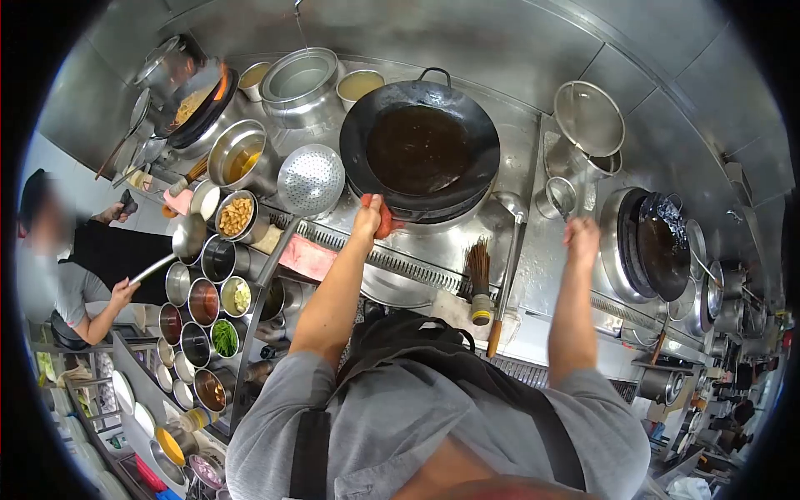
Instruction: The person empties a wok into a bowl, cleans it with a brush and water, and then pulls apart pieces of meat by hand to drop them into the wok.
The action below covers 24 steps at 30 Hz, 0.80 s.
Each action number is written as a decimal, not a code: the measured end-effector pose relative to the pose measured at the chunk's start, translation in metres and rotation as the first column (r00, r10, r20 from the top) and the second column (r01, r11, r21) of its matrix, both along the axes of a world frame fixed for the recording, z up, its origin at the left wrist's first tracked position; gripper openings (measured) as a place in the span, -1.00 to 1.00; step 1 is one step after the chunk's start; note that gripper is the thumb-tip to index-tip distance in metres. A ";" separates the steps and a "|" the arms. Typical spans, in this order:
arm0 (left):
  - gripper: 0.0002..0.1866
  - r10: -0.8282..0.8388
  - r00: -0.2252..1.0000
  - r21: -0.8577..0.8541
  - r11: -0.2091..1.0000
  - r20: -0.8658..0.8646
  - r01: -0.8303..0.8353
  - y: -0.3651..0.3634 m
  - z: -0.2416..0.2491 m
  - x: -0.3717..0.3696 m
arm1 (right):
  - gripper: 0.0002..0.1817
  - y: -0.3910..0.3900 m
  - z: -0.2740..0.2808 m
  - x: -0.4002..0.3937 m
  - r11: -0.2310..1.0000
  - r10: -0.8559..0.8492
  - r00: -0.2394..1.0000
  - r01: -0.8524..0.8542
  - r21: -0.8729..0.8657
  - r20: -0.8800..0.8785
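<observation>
No writing or brand marks can be read anywhere on the steel here. Centre stage, the black wok sits on its burner at the far middle of the tabletop, holding a dark brown liquid. The left hand is clamped on an orange-red cloth at the wok's near rim, fingers curled tight around it. The right hand is up to the right, closed on the thin handle of a small metal cup ladle, its bowl just left of the hand; I can't make out what's in it. To the left, a perforated skimmer rests by a bowl of tan nuts and rows of seasoning bowls, one with green vegetables. A second wok sits at right. At far left another person's hand holds a ladle.
</observation>
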<state>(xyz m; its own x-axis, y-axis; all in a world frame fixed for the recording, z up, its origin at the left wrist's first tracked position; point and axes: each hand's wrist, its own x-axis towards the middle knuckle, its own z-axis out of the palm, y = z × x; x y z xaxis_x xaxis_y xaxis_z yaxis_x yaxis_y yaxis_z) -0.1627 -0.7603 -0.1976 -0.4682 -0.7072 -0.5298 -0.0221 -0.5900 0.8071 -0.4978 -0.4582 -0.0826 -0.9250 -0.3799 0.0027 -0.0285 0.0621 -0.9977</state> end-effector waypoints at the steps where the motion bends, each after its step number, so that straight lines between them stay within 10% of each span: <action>1: -0.57 0.051 0.993 -0.135 0.990 0.109 -0.036 -0.002 -0.001 0.012 | -0.87 -0.004 -0.005 0.042 0.997 -0.031 0.999 0.034 -0.063 0.040; 6: -0.36 0.170 0.833 -0.545 0.820 0.527 0.178 -0.009 -0.043 0.115 | -0.62 -0.021 0.014 0.114 0.989 0.078 0.976 -0.049 -0.143 0.202; 8: -0.32 0.214 0.630 -0.506 0.798 0.747 0.329 -0.002 -0.056 0.150 | -0.46 -0.031 0.016 0.103 0.954 0.210 0.962 -0.241 0.178 0.176; 13: -0.35 0.153 0.702 -0.569 0.713 0.696 0.409 -0.004 -0.066 0.171 | -0.46 -0.053 0.014 0.107 0.759 0.424 0.903 -0.396 0.517 0.069; 19: -0.26 0.220 0.481 -0.488 0.676 0.849 0.552 -0.005 -0.064 0.182 | -0.48 -0.052 0.005 0.159 0.820 0.382 0.807 -0.521 0.237 0.451; 24: -0.21 0.136 0.568 -0.485 0.699 0.811 0.525 -0.006 -0.060 0.193 | -0.51 -0.090 -0.023 0.201 0.884 0.375 0.729 -0.467 0.016 0.572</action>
<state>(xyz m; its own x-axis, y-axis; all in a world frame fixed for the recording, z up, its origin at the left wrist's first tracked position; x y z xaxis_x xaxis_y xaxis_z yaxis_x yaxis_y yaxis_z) 0.0305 -0.7660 -0.2572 -0.3017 -0.9301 -0.2095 -0.8336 0.1507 0.5314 -0.2963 -0.5485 -0.1061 -0.4983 -0.6837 -0.5331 0.4491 0.3224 -0.8333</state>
